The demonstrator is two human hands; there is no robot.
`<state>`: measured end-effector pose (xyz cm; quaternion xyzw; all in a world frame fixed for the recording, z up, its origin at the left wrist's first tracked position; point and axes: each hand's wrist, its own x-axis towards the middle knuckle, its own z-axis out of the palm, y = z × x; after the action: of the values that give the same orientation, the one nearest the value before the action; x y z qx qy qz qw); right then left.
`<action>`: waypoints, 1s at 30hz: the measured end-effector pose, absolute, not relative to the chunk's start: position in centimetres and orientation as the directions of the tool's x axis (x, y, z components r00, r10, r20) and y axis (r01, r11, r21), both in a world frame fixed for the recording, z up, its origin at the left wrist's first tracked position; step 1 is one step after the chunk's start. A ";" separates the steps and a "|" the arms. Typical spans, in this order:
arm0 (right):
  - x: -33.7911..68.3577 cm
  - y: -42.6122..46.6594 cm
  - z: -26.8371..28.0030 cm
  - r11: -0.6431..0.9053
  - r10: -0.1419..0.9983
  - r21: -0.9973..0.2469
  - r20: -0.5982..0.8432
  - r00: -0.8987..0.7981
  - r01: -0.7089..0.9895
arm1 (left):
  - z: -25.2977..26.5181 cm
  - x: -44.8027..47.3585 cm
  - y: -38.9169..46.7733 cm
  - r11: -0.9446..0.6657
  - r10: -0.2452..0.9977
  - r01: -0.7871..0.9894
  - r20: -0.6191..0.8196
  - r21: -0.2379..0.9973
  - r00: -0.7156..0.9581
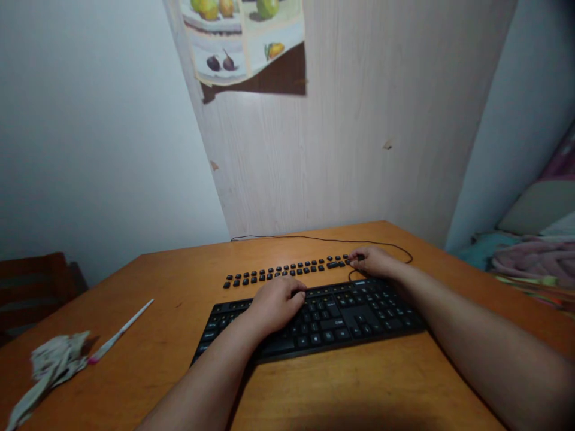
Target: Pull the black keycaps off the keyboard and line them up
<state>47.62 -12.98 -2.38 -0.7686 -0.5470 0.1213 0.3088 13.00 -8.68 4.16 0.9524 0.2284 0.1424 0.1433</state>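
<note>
The left forearm (209, 377) is slanted forward and rightward from the lower edge; the left hand (277, 302) is held back upward, its thumb and index finger brought close together; the right forearm (476, 329) is stretched inward from the lower right, the right hand (374, 261) being carried farther forward, its fingers pointed leftward; whether either grip is fully closed cannot be told; both forearms are bared.

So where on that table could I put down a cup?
The table has bare wood between the white stick and the keyboard, and on the keyboard's near side, between the forearms. It's crowded behind the keyboard: two rows of loose keys, with the right hand at their right end. The left hand covers some keyboard.
</note>
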 end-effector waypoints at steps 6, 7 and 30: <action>47.4 -13.1 -2.3 -0.198 0.912 -0.624 0.165 0.375 0.756 | 4.4 13.0 -8.8 -0.844 0.483 0.401 0.180 0.357 0.857; 47.4 -13.1 -2.3 -0.194 0.913 -0.629 0.165 0.374 0.752 | 4.4 13.0 -8.8 -0.846 0.481 0.399 0.181 0.354 0.858; 46.8 -15.5 -0.7 -0.214 0.878 -0.735 0.144 0.456 0.644 | 4.5 12.9 -8.6 -0.850 0.481 0.404 0.186 0.339 0.856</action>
<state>46.78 -15.50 -0.75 -0.7636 -0.4982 0.1539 0.3808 12.88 -8.62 4.48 0.9524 0.2324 0.1333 0.1455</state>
